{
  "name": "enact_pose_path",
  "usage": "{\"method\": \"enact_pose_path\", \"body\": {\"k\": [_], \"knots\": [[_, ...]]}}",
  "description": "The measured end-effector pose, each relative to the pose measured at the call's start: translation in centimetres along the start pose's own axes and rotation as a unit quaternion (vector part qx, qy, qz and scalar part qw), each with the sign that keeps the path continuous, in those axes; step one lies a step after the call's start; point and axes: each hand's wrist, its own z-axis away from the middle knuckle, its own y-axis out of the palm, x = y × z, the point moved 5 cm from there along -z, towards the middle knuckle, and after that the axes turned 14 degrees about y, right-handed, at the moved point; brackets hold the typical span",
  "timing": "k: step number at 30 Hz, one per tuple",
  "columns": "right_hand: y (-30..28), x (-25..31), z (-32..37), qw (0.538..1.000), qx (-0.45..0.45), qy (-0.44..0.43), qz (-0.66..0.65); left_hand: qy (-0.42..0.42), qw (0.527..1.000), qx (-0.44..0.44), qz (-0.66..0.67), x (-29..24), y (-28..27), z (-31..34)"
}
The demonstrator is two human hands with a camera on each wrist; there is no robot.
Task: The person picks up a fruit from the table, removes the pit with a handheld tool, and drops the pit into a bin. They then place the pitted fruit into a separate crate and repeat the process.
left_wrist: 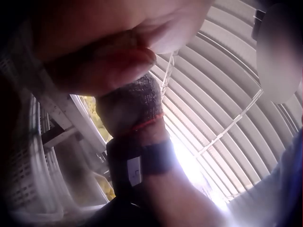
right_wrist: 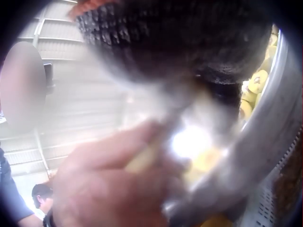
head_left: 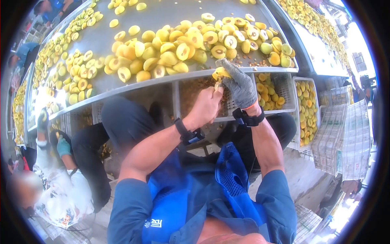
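My right hand (head_left: 237, 83) wears a grey knit glove and grips a yellow fruit (head_left: 220, 74) at the front edge of the metal table (head_left: 162, 16). My bare left hand (head_left: 209, 103) is pressed up against it from below, fingers curled round a thin pale tool (right_wrist: 147, 158) that meets the fruit. In the right wrist view the gloved hand (right_wrist: 180, 42) fills the top and the bare hand (right_wrist: 109, 184) the bottom, with glare hiding the fruit between them. The left wrist view shows only the gloved wrist (left_wrist: 135, 106) and its black strap.
A large heap of halved yellow fruit (head_left: 183, 44) covers the table just beyond my hands. White slatted crates (head_left: 280, 89) hang under the table edge; another crate (head_left: 306, 110) holds fruit at the right. Stacked crates (head_left: 345, 138) stand far right. Another person (head_left: 61, 187) sits at my left.
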Motion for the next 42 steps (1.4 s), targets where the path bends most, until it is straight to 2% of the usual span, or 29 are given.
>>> {"method": "enact_pose_path", "body": {"k": [1,4,7,10,13,16,19,22,25,28,31,34,40,41,42], "knots": [[-0.1,0.4,-0.2,1.000,0.005,0.002,0.002,-0.038,0.999,-0.004,0.035,-1.1,0.2,0.3],[-0.2,0.2,-0.1,0.998,0.014,0.023,-0.060,-0.067,0.997,0.018,0.037,-2.8,-0.2,0.5],[-0.3,0.4,0.2,1.000,-0.011,-0.015,-0.024,-0.107,0.992,0.037,0.059,-4.0,-0.4,0.8],[-0.8,0.8,0.1,0.999,0.021,0.018,0.030,-0.145,0.984,0.053,0.085,-4.1,-0.6,1.0],[-1.0,0.0,-0.1,0.995,0.073,0.066,-0.006,-0.159,0.982,0.070,0.074,-4.2,-0.7,1.1],[-0.7,0.2,0.3,0.998,0.050,0.017,-0.021,-0.150,0.984,0.074,0.053,-3.9,-0.4,1.1],[0.3,0.8,1.2,0.989,-0.060,-0.052,0.124,-0.155,0.985,0.047,0.051,-4.3,-0.1,1.1],[0.6,1.1,1.1,0.987,-0.065,-0.029,0.147,-0.160,0.985,0.043,0.048,-4.1,-0.3,1.0],[-0.3,-0.5,0.4,0.995,0.068,0.067,-0.009,-0.153,0.986,0.060,0.018,-4.1,-0.3,1.1],[-1.1,-1.1,0.0,0.984,0.148,0.087,-0.044,-0.120,0.988,0.083,-0.056,-3.6,-0.1,1.1],[-0.8,-0.2,0.2,0.985,0.139,0.102,0.004,-0.109,0.987,0.084,-0.081,-3.6,-0.2,1.1],[-0.1,0.2,1.1,0.997,0.015,-0.028,0.069,-0.119,0.988,0.078,-0.059,-3.7,-0.5,0.9],[0.9,-0.5,1.3,0.985,-0.012,-0.042,0.164,-0.111,0.988,0.083,-0.073,-4.2,-0.6,0.6],[1.2,-0.7,1.2,0.981,-0.012,-0.037,0.188,-0.104,0.992,0.075,-0.024,-3.6,-1.0,0.7],[1.6,-0.8,1.3,0.977,-0.016,-0.068,0.199,-0.097,0.992,0.072,0.025,-2.0,-1.9,1.0]]}}
